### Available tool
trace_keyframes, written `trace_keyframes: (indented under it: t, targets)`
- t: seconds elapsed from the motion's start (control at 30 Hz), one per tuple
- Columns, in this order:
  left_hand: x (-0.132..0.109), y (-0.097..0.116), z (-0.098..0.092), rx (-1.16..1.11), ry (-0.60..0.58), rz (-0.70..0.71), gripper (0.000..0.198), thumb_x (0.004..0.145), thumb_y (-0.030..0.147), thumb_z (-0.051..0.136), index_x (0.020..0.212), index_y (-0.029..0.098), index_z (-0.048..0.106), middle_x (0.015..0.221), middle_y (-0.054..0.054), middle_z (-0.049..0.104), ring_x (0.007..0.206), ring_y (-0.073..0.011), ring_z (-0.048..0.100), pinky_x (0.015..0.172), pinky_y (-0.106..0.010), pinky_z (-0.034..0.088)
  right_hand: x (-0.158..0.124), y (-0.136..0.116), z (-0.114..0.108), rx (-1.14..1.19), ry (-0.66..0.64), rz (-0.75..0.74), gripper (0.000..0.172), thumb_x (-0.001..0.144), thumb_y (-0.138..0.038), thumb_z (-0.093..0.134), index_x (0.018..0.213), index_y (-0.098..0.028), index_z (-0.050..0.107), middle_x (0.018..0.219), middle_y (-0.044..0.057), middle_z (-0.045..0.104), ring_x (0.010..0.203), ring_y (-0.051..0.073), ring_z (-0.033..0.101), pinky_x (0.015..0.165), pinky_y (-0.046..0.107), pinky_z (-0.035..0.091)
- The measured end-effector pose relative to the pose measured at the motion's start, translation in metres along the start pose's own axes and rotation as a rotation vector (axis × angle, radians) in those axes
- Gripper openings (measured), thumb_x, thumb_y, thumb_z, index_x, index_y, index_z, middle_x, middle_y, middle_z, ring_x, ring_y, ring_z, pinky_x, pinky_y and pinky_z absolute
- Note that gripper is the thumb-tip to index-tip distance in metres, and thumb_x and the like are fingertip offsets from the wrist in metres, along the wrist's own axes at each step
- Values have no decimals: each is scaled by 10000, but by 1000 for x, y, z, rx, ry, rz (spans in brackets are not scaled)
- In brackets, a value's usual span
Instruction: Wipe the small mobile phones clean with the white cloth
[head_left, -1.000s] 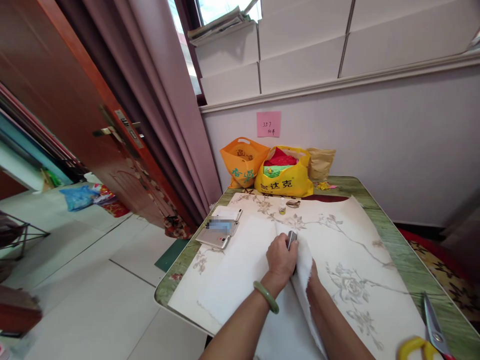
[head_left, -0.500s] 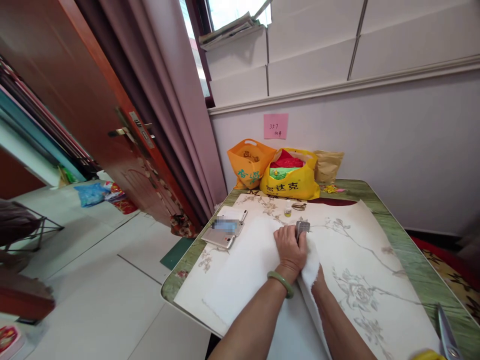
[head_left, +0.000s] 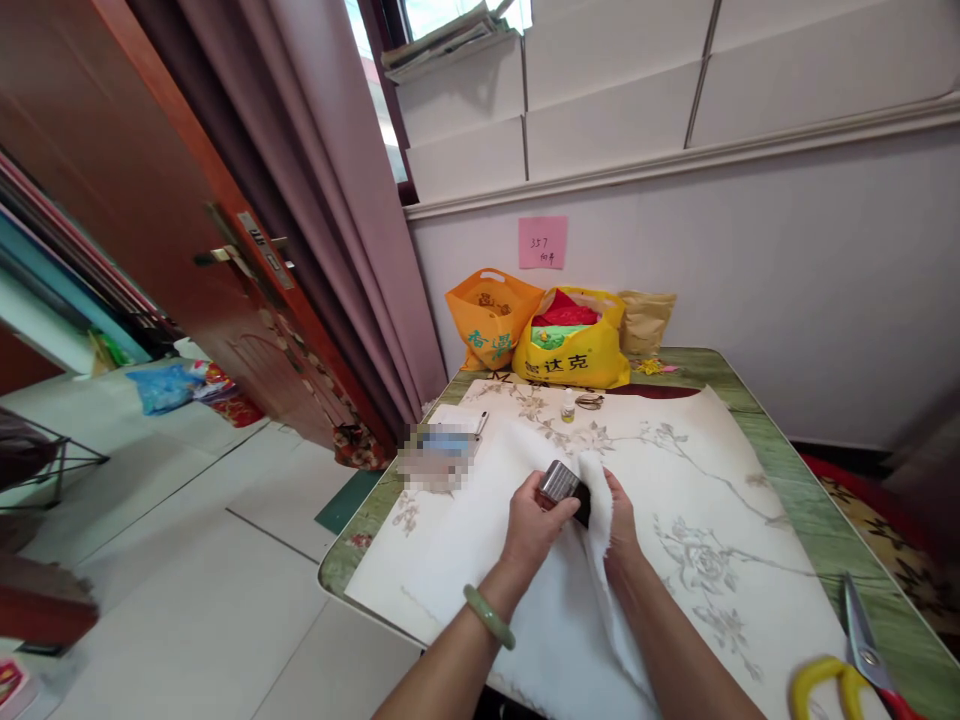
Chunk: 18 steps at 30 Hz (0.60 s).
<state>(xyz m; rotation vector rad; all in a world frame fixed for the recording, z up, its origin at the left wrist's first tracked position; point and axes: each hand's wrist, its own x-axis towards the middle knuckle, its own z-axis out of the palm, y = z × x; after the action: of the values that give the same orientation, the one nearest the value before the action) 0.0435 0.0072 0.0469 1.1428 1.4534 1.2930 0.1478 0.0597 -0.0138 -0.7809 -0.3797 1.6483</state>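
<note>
My left hand point(head_left: 534, 518), with a green bangle on its wrist, grips a small dark box-like object point(head_left: 561, 482) with a shiny, ribbed grey face. Its exact kind does not show. A white fluffy cloth point(head_left: 517, 600) spreads below both hands over the table, and one edge of it stands raised beside the object. On the right, my right hand point(head_left: 619, 520) is closed on that raised fold point(head_left: 597, 500) from the outer side. Some of its fingers are hidden behind the cloth, against the dark object's far side.
Yellow-handled scissors point(head_left: 862, 650) lie at the table's right edge. A notebook with a pen point(head_left: 461, 420) is at left, beside a blurred patch. Farther back are a small bottle point(head_left: 568, 406), glasses point(head_left: 589, 402), an orange bag point(head_left: 491, 315) and a yellow bag point(head_left: 577, 365).
My left hand has turned over and moved left, showing more of the dark object. My right hand has come out from behind the left, lifting the cloth fold. The view has shifted slightly.
</note>
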Motion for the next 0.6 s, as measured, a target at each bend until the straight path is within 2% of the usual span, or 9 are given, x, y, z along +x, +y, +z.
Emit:
trace_keyframes:
  t: [0.07,0.13,0.23,0.33,0.43,0.6]
  targets:
    - [2,7,-11,47,-106,-36,348,687,457,691,851,170,582,679,31,571,543,-86,500,501,-207,421,-2,1,2,-44,-5,-35,531,556,-367,831,1032,-213,652,694,-29,686,582,177,616,569,308,518]
    - [8,14,-21,184,-180,-92,381,740,538,609,800,162,608,624,19,568,492,-91,504,452,-206,410,-3,1,4,-102,-24,-68,550,529,-348,858,1017,-196,656,738,-16,700,593,165,616,570,291,507]
    - [19,20,-27,438,-233,-152,319,703,475,639,720,156,634,541,13,561,421,-103,502,392,-201,362,-5,3,6,-175,-53,-86,510,539,-372,861,968,-176,668,809,15,719,636,166,632,602,286,511]
    - [29,20,-22,516,-264,-122,273,697,432,627,679,161,648,529,3,575,434,-121,522,405,-214,363,-5,3,6,-163,-46,-75,525,522,-372,859,971,-179,669,801,17,721,643,176,636,598,288,515]
    - [35,19,-11,555,-222,-46,310,712,470,608,641,171,650,471,14,538,446,-130,509,445,-230,365,-1,-1,3,-130,-20,-55,516,513,-368,846,967,-193,674,719,-8,703,620,183,629,571,288,508]
    - [36,7,13,390,4,81,376,762,513,559,619,173,629,517,17,534,511,-127,500,516,-234,383,6,-17,1,-97,111,-170,347,493,-434,831,711,-202,691,629,4,673,594,189,591,564,302,507]
